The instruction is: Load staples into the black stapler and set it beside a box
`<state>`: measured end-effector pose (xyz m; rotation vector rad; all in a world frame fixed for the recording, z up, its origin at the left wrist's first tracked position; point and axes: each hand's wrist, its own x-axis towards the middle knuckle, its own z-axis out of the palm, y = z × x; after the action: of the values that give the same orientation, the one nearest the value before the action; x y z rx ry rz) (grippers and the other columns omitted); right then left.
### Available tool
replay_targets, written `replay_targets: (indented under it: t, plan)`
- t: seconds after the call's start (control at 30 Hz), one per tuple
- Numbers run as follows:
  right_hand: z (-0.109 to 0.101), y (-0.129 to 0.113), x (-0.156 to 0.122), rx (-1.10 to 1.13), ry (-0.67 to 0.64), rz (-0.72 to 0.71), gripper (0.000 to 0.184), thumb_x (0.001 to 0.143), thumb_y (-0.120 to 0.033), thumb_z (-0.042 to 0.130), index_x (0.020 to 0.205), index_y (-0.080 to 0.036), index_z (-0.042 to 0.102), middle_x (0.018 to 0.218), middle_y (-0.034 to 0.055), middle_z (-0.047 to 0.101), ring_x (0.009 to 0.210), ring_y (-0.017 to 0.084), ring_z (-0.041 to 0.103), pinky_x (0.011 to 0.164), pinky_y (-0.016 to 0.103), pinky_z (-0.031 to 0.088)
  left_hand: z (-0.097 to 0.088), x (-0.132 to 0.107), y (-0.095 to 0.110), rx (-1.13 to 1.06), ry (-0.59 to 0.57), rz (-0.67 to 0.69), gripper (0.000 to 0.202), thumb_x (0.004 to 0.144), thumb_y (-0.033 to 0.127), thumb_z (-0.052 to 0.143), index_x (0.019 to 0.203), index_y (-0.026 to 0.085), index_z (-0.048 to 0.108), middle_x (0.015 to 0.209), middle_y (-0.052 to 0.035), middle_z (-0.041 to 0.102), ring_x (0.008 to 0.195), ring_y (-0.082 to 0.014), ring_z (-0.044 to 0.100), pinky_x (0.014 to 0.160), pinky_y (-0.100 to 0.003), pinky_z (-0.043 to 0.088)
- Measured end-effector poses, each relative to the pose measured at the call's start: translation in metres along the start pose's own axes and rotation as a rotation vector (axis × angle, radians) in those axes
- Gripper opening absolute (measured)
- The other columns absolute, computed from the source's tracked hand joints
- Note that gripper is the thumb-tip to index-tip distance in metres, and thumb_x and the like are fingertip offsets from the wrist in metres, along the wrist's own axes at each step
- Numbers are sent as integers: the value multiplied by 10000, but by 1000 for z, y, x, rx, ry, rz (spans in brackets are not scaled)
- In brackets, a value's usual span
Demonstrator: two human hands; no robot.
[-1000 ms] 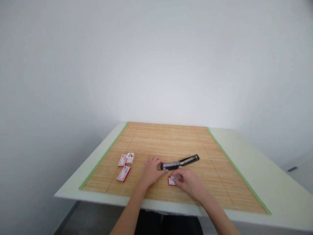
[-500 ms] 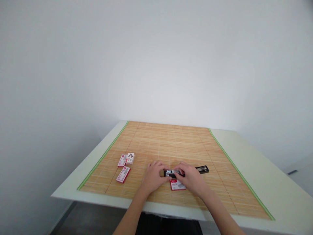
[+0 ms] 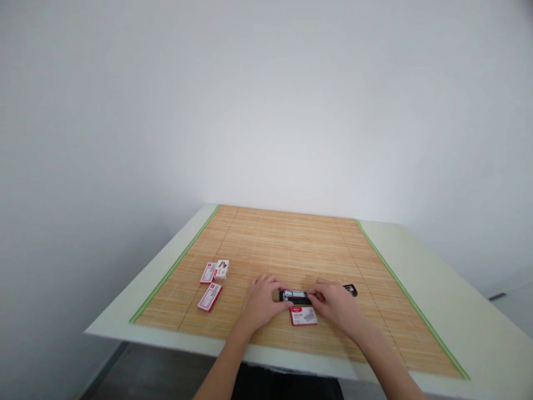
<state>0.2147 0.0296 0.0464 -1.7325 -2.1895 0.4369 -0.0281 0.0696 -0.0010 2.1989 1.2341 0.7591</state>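
Observation:
A black stapler [image 3: 295,297] lies folded open on the bamboo mat, its metal staple channel facing up and its far arm stretching right. My left hand [image 3: 263,300] grips the stapler's left end between thumb and fingers. My right hand [image 3: 331,299] is closed at the middle of the stapler, fingertips pinched at the channel; whether something small is between them I cannot tell. Just below the stapler, a red and white staple box [image 3: 303,316] lies flat, close to both hands.
Left on the bamboo mat [image 3: 287,239] are two flat red and white boxes [image 3: 210,297] and a small white box [image 3: 221,269] with a stapler picture, touching the farther flat one. The white table [image 3: 449,283] meets the wall at the back.
My right hand has slid right along the stapler, baring more of the channel and covering more of the far arm. My left hand keeps its place on the left end.

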Motion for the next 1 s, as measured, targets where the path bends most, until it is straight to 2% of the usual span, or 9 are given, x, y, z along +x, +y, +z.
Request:
replay_targets:
  t: [0.17, 0.27, 0.4, 0.5, 0.63, 0.7, 0.77, 0.83, 1.0]
  plan:
    - [16, -26, -1, 17, 23, -83, 361, 1032, -326, 449, 833, -256, 742, 854, 40, 705, 804, 195, 665, 711, 280, 423, 0, -1, 1, -4, 4, 6, 312, 771, 492, 851, 1034, 348, 764, 1082, 13, 701, 1087, -248, 581, 939, -386, 368]
    - [13, -28, -3, 33, 48, -70, 356, 1033, -358, 456, 875, -265, 761, 863, 43, 714, 807, 202, 671, 709, 285, 432, 0, -1, 0, -7, 2, 3, 310, 788, 504, 833, 1046, 347, 766, 1088, 5, 702, 1088, -252, 582, 941, -389, 372]
    - [-16, 14, -20, 79, 210, 90, 358, 992, -502, 532, 1152, -280, 763, 844, 47, 721, 731, 212, 653, 686, 310, 453, 0, -1, -2, -12, -2, 6, 343, 763, 504, 855, 1055, 346, 767, 1102, 1, 703, 1095, -260, 581, 953, -395, 373]
    - [-35, 59, -40, 81, 344, 318, 517, 949, -656, 532, 1170, -245, 755, 640, 14, 619, 602, 213, 600, 589, 319, 410, 1, 0, -3, -16, -7, 5, 350, 759, 507, 860, 1058, 350, 768, 1108, 2, 705, 1101, -260, 581, 947, -395, 370]
    - [-32, 87, -52, 428, 236, 334, 641, 955, -709, 459, 1262, -198, 695, 662, 10, 608, 605, 199, 576, 562, 307, 421, 2, 0, -4, -9, -5, -2, 353, 755, 517, 864, 1057, 359, 772, 1113, 4, 708, 1097, -263, 580, 941, -401, 363]
    - [-26, 80, -48, 581, 210, 293, 640, 966, -702, 450, 1282, -189, 663, 657, -6, 581, 586, 181, 538, 542, 294, 410, 2, 0, -4, -1, -8, -1, 351, 761, 520, 859, 1063, 364, 773, 1120, 6, 708, 1100, -263, 577, 943, -403, 359]
    - [-25, 62, -39, 590, 246, 232, 575, 969, -679, 482, 1212, -195, 676, 679, -5, 584, 605, 173, 530, 556, 287, 408, 1, 0, -4, 4, -11, 0, 349, 770, 526, 851, 1070, 365, 774, 1123, 5, 706, 1104, -264, 574, 946, -401, 357]
    - [-28, 38, -27, 481, 280, 154, 490, 962, -650, 534, 1083, -207, 704, 708, 5, 609, 642, 172, 548, 596, 285, 414, 1, 0, -3, 8, -18, 3, 347, 782, 530, 841, 1082, 369, 772, 1129, 5, 705, 1110, -262, 569, 948, -398, 356]
    - [-20, -29, 11, 120, 190, 35, 357, 935, -580, 628, 905, -235, 715, 661, -11, 627, 607, 157, 558, 586, 273, 346, -1, -1, 0, 35, -30, -3, 338, 810, 524, 813, 1105, 366, 764, 1151, 6, 699, 1119, -256, 561, 948, -387, 352]
